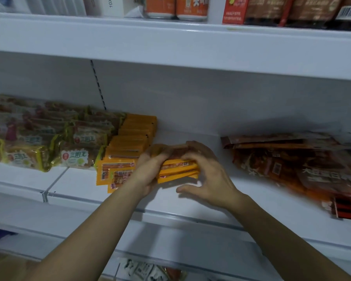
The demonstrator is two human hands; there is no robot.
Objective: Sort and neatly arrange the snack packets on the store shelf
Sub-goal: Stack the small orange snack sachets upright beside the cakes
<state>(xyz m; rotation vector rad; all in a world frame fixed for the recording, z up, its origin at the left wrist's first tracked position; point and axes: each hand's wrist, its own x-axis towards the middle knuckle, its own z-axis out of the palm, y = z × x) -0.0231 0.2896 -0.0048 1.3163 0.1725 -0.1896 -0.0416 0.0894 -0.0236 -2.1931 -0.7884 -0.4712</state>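
Held stack: a small stack of orange packets [178, 169] lies on the middle shelf [211, 197], near the centre, between both hands.
Left hand [148, 175]: it holds the left end of the stack; the grip is closed around it, with fingers curled over the top edge.
Right hand [207, 171]: fingers curl over the top and right end of the stack, and the thumb [187, 189] stretches out low in front (the grip looks like holding, but the picture is blurred here).
Orange rows: more orange packets [130, 142] of the same kind stand in a row just left of the held stack, running toward the back of the shelf.
Left side: green and yellow sandwich packets [75, 157] lie in rows, touching the orange rows.
Right side: a loose pile of dark red-brown pouches [292, 165] lies well apart from the hands, leaning and overlapping.
Upper shelf: orange cans [176, 7] and red-brown bags [282, 9] stand there.
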